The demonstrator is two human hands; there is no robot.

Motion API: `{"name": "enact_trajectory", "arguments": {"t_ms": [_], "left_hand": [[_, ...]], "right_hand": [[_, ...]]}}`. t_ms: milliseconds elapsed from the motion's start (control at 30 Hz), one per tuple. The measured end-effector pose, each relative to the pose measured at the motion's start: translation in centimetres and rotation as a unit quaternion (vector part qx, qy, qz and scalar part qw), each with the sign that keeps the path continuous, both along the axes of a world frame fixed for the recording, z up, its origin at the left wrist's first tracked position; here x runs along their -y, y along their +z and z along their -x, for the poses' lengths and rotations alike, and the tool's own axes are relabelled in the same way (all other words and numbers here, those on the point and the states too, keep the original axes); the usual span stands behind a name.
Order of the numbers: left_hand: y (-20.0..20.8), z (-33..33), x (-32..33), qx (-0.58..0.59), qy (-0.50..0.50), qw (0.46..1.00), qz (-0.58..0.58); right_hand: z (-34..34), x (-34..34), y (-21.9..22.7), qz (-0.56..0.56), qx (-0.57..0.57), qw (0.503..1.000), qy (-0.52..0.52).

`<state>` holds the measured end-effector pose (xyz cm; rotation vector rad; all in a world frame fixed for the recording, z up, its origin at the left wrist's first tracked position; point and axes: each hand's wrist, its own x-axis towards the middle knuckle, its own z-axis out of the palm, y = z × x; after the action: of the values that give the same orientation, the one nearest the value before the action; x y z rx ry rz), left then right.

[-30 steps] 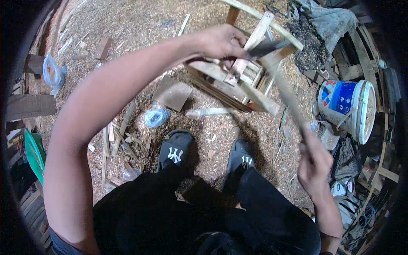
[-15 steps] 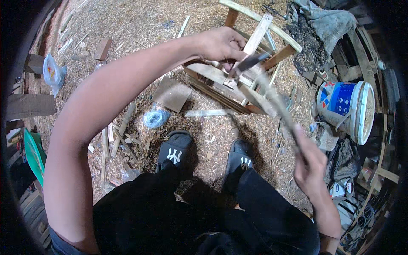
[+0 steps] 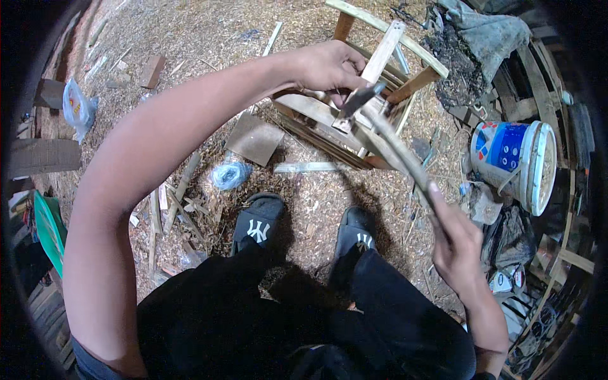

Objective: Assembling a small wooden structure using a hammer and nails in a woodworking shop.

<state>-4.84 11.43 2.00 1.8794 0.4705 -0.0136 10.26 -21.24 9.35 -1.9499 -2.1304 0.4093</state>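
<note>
The right hand (image 3: 459,244) has its fingers wrapped round a hammer (image 3: 386,136), its head on the wooden frame (image 3: 354,117) lying on the shavings-strewn ground. The left hand (image 3: 326,66), fingers curled, steadies something there; a glancing blow could catch those fingers.

Light: bright, harsh, from above and in front
Shadows: dark, cast beneath legs onto sawdust floor (image 3: 209,38)
Blur: hammer (image 3: 392,136) streaked by motion
Edges: black vignette, strong fisheye bending
Glare: slight on left forearm (image 3: 183,126)
</note>
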Motion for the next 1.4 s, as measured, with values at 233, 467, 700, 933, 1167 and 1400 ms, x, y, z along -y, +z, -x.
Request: {"name": "enact_trajectory", "arguments": {"t_ms": [233, 467, 700, 933, 1167, 1400], "left_hand": [[-0.9, 0.0, 0.1, -0.005, 0.007, 0.999, 0.035], [-0.2, 0.2, 0.4, -0.012, 0.0, 0.998, 0.07], [-1.7, -0.5, 0.0, 0.024, 0.02, 0.997, 0.066], [0.2, -0.1, 0.5, 0.014, 0.017, 0.999, 0.034], [0.2, 0.0, 0.5, 0.005, 0.016, 0.998, 0.059], [0.0, 0.1, 0.5, 0.001, 0.013, 0.999, 0.044]], "right_hand": [[-1.3, 0.5, -1.3, -0.032, 0.0, 0.999, 0.005], [0.0, 1.3, -1.6, -0.019, -0.046, 0.998, -0.038], [-0.4, 1.6, -1.2, -0.083, -0.008, 0.996, -0.01], [0.0, 1.2, -0.3, -0.009, 0.026, 0.999, 0.035], [0.1, 1.5, -0.5, -0.053, -0.014, 0.998, -0.009], [-0.6, 1.9, -0.8, -0.101, 0.024, 0.994, 0.028]]}}
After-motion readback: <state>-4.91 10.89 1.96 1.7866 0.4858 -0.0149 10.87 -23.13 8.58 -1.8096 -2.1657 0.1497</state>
